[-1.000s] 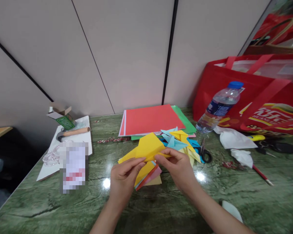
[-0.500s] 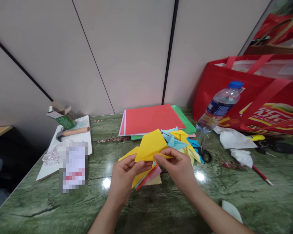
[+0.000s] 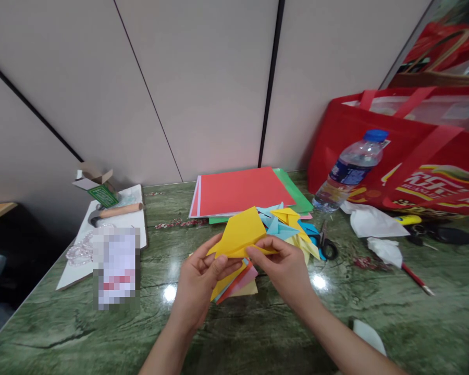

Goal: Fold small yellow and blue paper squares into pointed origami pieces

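A folded sheet of yellow paper (image 3: 244,229) is held up between my two hands. My left hand (image 3: 197,276) pinches its lower left part, thumb in front. At the lower right edge, my right hand (image 3: 284,263) grips the paper between thumb and fingers, along a folded strip. Below the hands lies a fanned stack of coloured paper (image 3: 237,287), partly hidden by them. Just behind my right hand sits a pile of folded paper shapes (image 3: 287,223) in light blue, yellow and blue. Scissors (image 3: 328,246) lie at the right of that pile.
Large coloured sheets (image 3: 242,190) lie against the wall. On the right stand a water bottle (image 3: 349,172) and a red bag (image 3: 414,156), with crumpled tissue (image 3: 375,219) and a red pencil (image 3: 417,278) nearby. A white board (image 3: 76,271) on the left holds a hammer-like tool (image 3: 115,211) and small box (image 3: 103,192).
The left side of the yellow paper, earlier spread flat behind my left fingers, is now drawn in to a narrow point. Both hands stay in nearly the same place.
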Action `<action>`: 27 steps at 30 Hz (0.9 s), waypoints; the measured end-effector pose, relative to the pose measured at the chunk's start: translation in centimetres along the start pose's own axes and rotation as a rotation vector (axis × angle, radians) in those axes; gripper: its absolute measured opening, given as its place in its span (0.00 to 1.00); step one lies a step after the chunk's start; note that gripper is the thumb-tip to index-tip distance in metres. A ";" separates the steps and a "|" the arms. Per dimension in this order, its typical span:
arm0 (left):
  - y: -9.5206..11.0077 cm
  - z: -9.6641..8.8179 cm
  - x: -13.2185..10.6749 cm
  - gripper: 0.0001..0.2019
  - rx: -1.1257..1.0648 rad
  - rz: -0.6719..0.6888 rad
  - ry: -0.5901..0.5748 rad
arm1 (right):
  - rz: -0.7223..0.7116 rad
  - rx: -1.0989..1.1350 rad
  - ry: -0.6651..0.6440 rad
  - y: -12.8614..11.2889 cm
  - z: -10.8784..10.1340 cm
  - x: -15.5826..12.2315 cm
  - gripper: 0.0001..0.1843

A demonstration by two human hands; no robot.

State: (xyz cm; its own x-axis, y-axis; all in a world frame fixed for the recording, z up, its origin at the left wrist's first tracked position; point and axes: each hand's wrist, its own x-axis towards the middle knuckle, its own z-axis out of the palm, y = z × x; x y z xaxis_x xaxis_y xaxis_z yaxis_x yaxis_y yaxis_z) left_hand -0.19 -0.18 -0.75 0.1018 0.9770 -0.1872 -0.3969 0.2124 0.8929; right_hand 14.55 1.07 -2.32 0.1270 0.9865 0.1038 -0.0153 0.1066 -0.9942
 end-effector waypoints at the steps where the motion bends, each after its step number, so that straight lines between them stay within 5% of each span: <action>1: -0.1 -0.1 0.0 0.27 0.003 0.016 -0.003 | 0.001 -0.001 -0.001 0.0 0.0 0.0 0.11; 17: 0.1 -0.2 0.1 0.14 -0.079 -0.010 0.003 | 0.037 -0.007 -0.033 0.0 0.1 0.1 0.12; 27: 0.5 0.4 -0.1 0.16 -0.152 -0.076 0.053 | 0.064 -0.010 -0.032 0.3 0.0 0.1 0.12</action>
State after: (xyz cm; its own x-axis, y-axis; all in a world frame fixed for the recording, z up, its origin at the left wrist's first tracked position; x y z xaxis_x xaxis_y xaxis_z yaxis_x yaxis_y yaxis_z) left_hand 0.01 -0.15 -0.13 0.0905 0.9567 -0.2766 -0.5233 0.2820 0.8041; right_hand 14.54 1.19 -2.66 0.0944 0.9947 0.0407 -0.0127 0.0421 -0.9990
